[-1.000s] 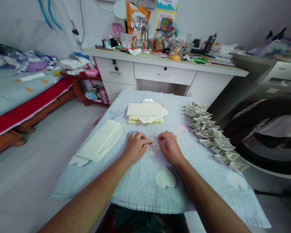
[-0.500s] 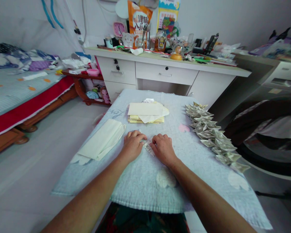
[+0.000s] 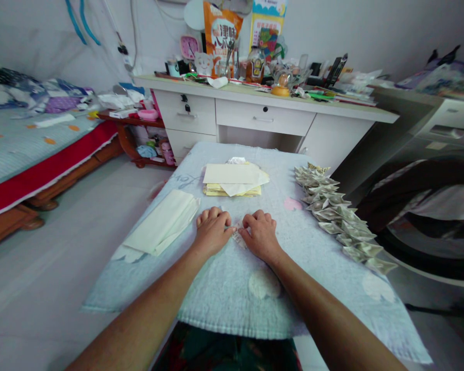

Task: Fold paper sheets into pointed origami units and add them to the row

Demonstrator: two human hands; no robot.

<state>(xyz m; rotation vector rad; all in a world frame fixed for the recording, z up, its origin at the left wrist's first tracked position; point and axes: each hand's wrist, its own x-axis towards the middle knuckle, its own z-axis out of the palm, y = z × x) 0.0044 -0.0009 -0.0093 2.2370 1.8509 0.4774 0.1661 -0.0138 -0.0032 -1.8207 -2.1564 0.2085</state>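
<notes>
A small paper [image 3: 238, 239] lies on the blue cloth [image 3: 216, 293], between the two hands. The left hand [image 3: 214, 230] and right hand [image 3: 260, 235] are a little apart, both touching it; I cannot tell if they pinch it. Past them sits a paper pile [image 3: 231, 174]. White sheets [image 3: 160, 224] lie left, pointy folded papers [image 3: 338, 219] right.

A white desk [image 3: 239, 111] backs onto the pale wall [image 3: 320, 26] up top, with a bed [image 3: 19, 149] upper left, a washing machine [image 3: 417, 149] at right and greyish floor [image 3: 73, 232] lower left.
</notes>
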